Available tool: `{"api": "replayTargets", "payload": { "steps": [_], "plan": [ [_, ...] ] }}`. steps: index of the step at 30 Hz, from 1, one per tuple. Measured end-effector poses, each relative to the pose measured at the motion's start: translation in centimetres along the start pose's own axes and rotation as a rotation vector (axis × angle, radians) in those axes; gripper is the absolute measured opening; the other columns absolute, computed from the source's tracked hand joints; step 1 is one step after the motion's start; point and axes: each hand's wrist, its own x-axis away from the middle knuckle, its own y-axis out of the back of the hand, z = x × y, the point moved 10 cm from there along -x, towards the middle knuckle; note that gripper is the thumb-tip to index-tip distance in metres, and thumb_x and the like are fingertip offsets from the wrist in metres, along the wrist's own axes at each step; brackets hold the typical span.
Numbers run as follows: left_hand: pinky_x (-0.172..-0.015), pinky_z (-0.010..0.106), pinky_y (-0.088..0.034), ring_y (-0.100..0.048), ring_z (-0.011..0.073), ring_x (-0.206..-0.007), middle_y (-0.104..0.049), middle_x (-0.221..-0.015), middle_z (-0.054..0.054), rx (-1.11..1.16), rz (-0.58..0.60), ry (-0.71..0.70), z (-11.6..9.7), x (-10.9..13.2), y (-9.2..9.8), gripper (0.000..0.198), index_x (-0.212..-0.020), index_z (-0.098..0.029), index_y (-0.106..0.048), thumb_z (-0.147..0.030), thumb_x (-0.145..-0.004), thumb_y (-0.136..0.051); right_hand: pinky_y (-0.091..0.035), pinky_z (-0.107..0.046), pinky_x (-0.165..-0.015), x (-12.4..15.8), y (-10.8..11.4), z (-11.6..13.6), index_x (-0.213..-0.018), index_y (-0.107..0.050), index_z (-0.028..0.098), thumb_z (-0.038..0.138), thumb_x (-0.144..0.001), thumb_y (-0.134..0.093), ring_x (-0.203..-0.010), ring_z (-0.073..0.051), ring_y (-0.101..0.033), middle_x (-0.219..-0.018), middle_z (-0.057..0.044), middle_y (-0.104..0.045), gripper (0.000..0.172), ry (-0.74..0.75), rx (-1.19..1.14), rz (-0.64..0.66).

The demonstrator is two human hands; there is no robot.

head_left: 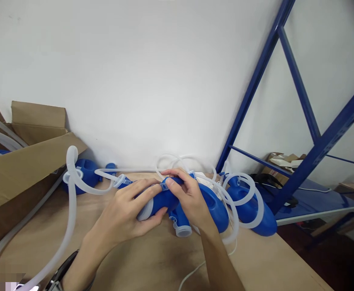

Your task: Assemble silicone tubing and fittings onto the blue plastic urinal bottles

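Note:
Both hands grip a blue plastic bottle [163,201] above the table. My left hand [128,208] is wrapped round its left end, where a whitish translucent cap [146,211] shows under the fingers. My right hand [190,196] closes on the other end, its thumb and fingers at a small blue strap with holes [164,184]. Much of the bottle is hidden by the hands. Just below it, a blue neck with a clear cap [183,230] points toward me. Another blue bottle with a handle [218,208] lies right behind my right hand.
At the left stands an open cardboard box [28,169] holding hoses. A translucent hose [70,210] loops beside a blue bottle [87,173]. To the right lies a further bottle [263,220] with a coiled hose [258,202], near a blue metal rack [252,85]. A thin white cord [192,273] crosses the wooden table [134,266].

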Motion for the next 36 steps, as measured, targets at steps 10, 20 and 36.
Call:
{"api": "replayTargets", "payload": {
  "steps": [10, 20, 36],
  "plan": [
    [-0.07, 0.034, -0.063, -0.077, 0.0255, -0.086, -0.076, -0.108, 0.016, -0.171, -0.049, -0.054, -1.3, -0.5, 1.0, 0.03, -0.122, -0.013, -0.062, -0.026, -0.095, -0.061, -0.045, -0.03, -0.084, 0.1, -0.3, 1.5, -0.097, -0.066, 0.023, 0.029, -0.097, -0.06, -0.091, -0.017, -0.06, -0.096, 0.0, -0.063, 0.008, 0.148, 0.152, 0.003],
    [-0.069, 0.035, -0.062, -0.077, 0.0265, -0.086, -0.076, -0.107, 0.016, -0.26, -0.055, -0.063, -2.0, -0.6, 1.2, 0.031, -0.121, -0.012, -0.064, -0.027, -0.094, -0.064, -0.042, -0.03, -0.074, 0.4, -0.2, 2.1, -0.09, -0.061, 0.021, 0.026, -0.095, -0.052, -0.08, -0.017, -0.055, -0.086, 0.001, -0.058, 0.011, 0.212, 0.191, -0.072],
    [-0.072, 0.034, -0.063, -0.076, 0.0245, -0.09, -0.075, -0.108, 0.012, -0.178, 0.033, 0.06, -1.9, -0.8, 0.9, 0.033, -0.129, -0.016, -0.058, -0.029, -0.098, -0.058, -0.031, -0.049, -0.112, 0.3, -0.2, 2.1, -0.078, -0.054, 0.025, 0.03, -0.089, -0.051, -0.074, -0.019, -0.054, -0.075, 0.003, -0.061, 0.013, 0.168, 0.346, -0.131]
  ]
}}
